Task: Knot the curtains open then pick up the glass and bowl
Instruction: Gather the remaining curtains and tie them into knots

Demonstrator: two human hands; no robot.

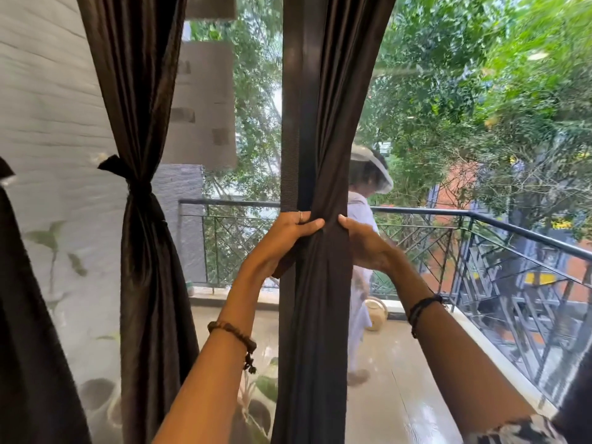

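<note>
Both hands gripped the middle curtain (315,149) at a balcony doorway, bunching the dark fabric where it narrowed. The left hand (285,238) was clenched around a flat band of cloth at the curtain's left edge, thumb pressed across the gather; the right hand (362,243) wrapped the opposite side, fingers hidden behind the folds. The curtain hung straight ahead of the person, its long axis vertical, with the two hands level and equally near, one on each flank, so any knot looked set to form between them. A neighbouring curtain (141,187) to the left hung already tied at its waist. Beyond, a railing (480,216) edged the balcony. Neither the glass nor the bowl could be made out with certainty. No legible writing or brand appeared.
</note>
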